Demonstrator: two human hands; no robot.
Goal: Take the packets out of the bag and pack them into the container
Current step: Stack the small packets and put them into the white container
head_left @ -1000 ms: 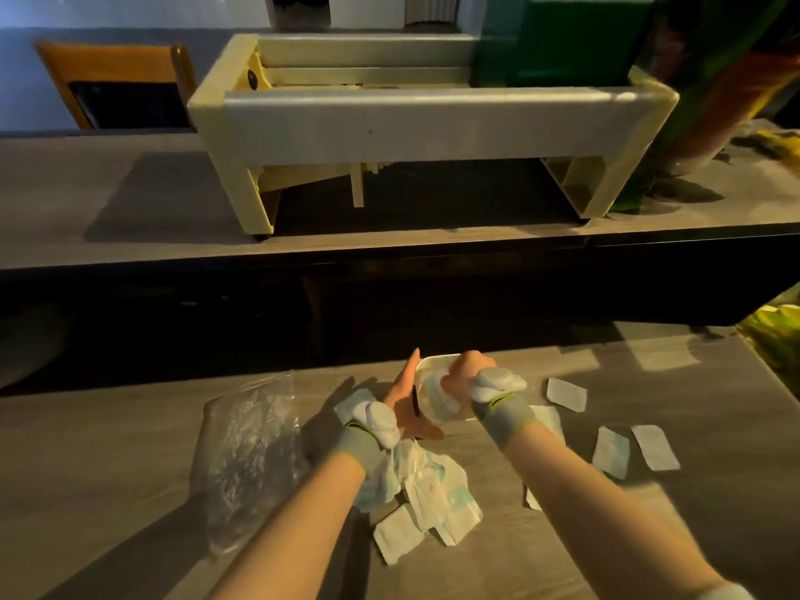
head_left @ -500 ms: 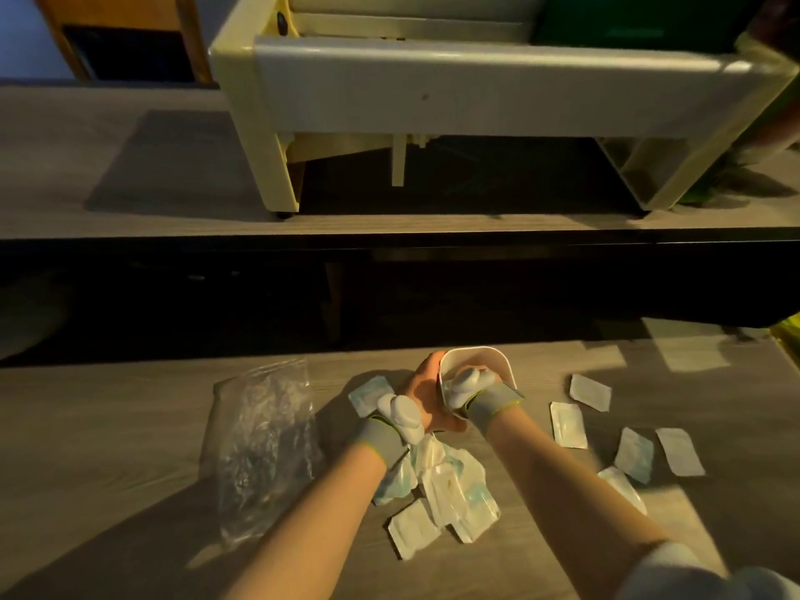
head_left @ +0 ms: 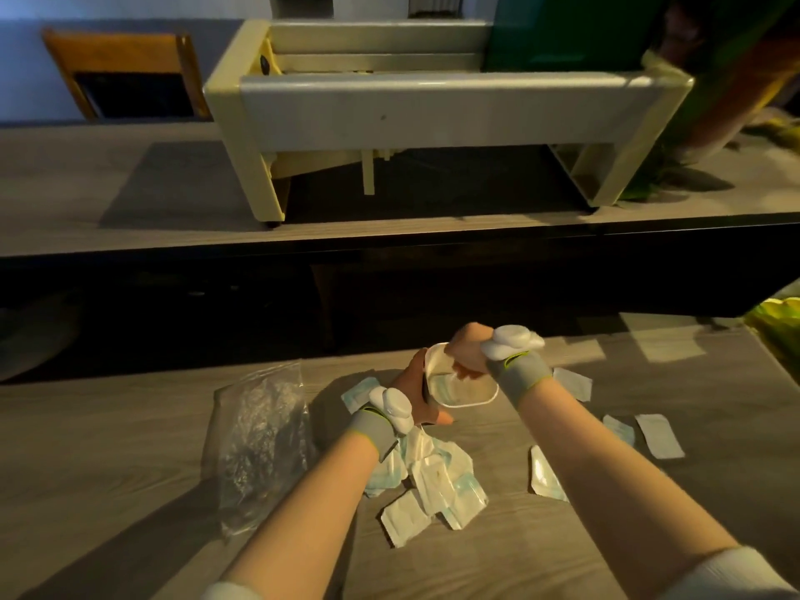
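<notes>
The left hand [head_left: 413,389] clamps the container [head_left: 461,383] wall; the right hand [head_left: 467,355], grip closed, presses packets inside. She should flatten them below the grip.

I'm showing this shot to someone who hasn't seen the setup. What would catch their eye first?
Probably the two hands meeting at mid-table: the left hand steadies a small white container while the right hand reaches into it. Next, the white packets heaped under the left wrist and scattered to the right, with the crumpled clear bag on the left. Behind looms a big cream-coloured frame on the far table.
</notes>
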